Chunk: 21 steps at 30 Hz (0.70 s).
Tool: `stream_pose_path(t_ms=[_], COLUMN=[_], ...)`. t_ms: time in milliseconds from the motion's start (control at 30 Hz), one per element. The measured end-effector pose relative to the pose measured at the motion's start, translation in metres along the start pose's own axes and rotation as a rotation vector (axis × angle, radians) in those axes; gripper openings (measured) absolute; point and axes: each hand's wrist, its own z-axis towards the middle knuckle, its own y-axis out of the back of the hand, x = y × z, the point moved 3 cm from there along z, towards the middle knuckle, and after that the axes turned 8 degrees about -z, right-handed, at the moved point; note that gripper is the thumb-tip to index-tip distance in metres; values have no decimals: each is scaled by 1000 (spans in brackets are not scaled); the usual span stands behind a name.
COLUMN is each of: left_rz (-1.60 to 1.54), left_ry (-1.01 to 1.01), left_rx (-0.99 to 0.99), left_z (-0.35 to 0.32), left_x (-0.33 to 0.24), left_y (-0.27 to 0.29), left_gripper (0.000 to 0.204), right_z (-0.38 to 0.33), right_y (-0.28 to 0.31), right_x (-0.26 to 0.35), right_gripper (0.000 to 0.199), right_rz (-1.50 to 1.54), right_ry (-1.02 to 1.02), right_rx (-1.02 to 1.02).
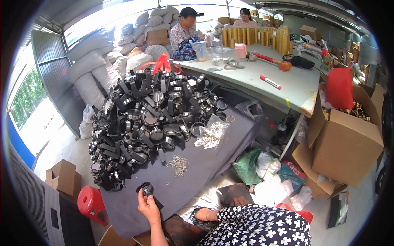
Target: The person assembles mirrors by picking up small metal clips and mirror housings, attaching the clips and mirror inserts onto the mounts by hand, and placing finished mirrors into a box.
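My left hand (149, 210) is closed on a black ring with a handle (144, 188), just above the near end of the grey-covered table (182, 189). The thumb and fingers pinch its side. My right hand (202, 215) rests low at my lap, beside white, shiny plastic (211, 199); its fingers are mostly hidden. In front of my left hand lies a small heap of metal bits (178, 165). Behind it is a clear bag of small pale parts (212, 134). A large pile of black-handled round metal pieces (150, 119) covers the table's far left.
A red stool (91, 201) and a cardboard box (64, 177) stand on the left. Bags (248, 166) lie right of the table. An open carton (344, 137) holds gold-coloured parts. Two people sit beyond a long white table (254, 78) bearing gold stacks (242, 36).
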Motion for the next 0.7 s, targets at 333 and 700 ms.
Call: stream_pose_path(t_ms=[333, 700], left_rz=[-143, -319], left_ry=[54, 295], left_rx=[5, 47], left_z=[-1, 3], left_x=[10, 10], left_y=[5, 9], left_gripper=[35, 37], right_z=[-28, -24], right_y=[35, 63], right_x=[-14, 1], right_gripper=[18, 18], right_rz=[88, 172], right_ry=[-113, -207], right_rx=[-38, -70])
